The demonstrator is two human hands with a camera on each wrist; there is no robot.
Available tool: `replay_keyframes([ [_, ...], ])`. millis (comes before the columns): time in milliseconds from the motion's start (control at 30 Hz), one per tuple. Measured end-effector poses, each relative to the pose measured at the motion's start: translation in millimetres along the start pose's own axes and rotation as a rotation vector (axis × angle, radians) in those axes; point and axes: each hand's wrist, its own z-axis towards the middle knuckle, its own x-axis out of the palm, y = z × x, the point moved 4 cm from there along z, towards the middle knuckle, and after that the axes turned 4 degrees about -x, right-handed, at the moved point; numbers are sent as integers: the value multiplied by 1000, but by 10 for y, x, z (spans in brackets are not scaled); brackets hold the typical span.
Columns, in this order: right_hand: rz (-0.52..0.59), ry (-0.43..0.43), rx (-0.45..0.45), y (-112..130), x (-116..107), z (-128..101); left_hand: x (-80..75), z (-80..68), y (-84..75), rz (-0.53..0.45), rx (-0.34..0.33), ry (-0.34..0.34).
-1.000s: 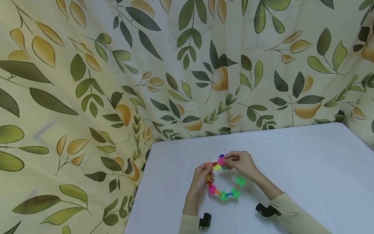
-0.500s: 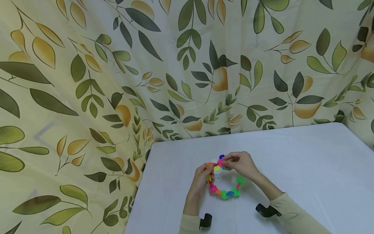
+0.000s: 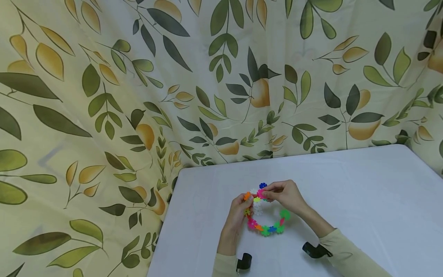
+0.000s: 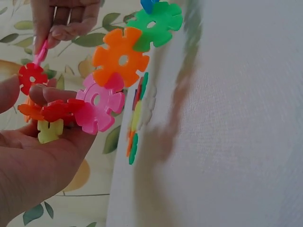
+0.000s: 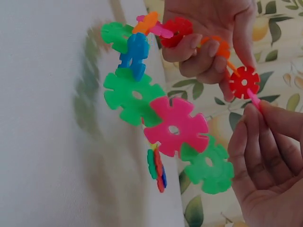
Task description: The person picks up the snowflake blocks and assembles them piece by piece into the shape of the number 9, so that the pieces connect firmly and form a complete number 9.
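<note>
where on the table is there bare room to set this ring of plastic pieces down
The table is bare across its whole right half, between the right hand and the curtain, and along the far strip below the curtain. It is crowded only at the near left, where both hands, the left hand included, hold the ring.

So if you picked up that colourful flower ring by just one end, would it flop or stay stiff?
The flower ring would probably bend a bit: it is a thin chain of flat discs slotted edge to edge. It looks light, being small thin plastic. Joints might pop apart if tugged, which may be why the left hand and right hand both hold it.
</note>
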Motion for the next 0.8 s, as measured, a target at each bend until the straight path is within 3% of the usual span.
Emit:
replay_keyframes([
  [800,-34,110,24,73,-31,109,8,-15,1,23,23,68],
])
